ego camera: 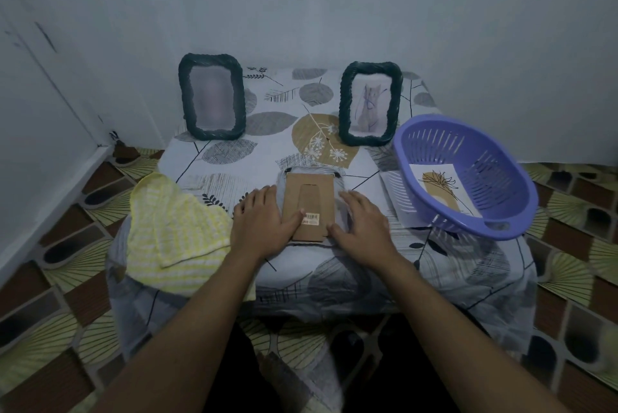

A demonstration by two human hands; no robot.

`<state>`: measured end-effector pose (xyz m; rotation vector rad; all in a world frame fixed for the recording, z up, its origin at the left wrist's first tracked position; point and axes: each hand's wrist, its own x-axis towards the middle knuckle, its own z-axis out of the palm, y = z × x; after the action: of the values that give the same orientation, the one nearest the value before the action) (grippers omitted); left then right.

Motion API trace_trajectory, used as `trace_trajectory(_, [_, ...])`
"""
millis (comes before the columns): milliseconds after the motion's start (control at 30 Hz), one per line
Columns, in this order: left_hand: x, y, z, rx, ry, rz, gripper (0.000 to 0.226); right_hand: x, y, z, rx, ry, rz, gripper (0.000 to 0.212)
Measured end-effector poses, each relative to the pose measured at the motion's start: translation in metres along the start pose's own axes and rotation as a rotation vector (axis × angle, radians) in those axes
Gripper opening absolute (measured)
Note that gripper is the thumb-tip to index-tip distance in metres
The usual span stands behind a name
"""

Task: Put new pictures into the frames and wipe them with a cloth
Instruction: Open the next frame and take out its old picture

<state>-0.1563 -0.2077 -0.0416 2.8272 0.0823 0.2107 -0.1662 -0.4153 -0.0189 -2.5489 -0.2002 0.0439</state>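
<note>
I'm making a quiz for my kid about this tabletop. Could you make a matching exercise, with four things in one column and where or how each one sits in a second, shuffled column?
Things
1. yellow cloth
2. purple basket
3. cat picture frame
4. face-down frame

Places or states
A. flat in the middle, cardboard back up
B. upright at the back right
C. on the near left corner of the table
D. at the right, with a loose print inside

Pairs: 1-C, 2-D, 3-B, 4-A
</note>
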Motion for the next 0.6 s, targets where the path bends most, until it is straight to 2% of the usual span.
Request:
trace_trajectory(100, [0.000, 0.000, 0.000, 0.005, 0.008, 0.005, 0.081, -0.012, 0.010, -0.004, -0.162, -0.027, 0.038, 0.076])
trace_trajectory(233, [-0.001, 0.002, -0.002, -0.009, 0.014, 0.012, 0.080, -0.019, 0.013, -0.006, -0.173, -0.038, 0.039, 0.060])
trace_trajectory(433, [-0.002, 0.001, -0.002, -0.007, 0.004, -0.004, 0.091, -0.020, 0.009, -0.009, -0.149, -0.019, 0.039, 0.041])
trace_trajectory(600, [-0.001, 0.001, -0.001, -0.009, 0.006, -0.005, 0.091, -0.018, -0.002, -0.002, -0.140, 0.045, 0.109, 0.029])
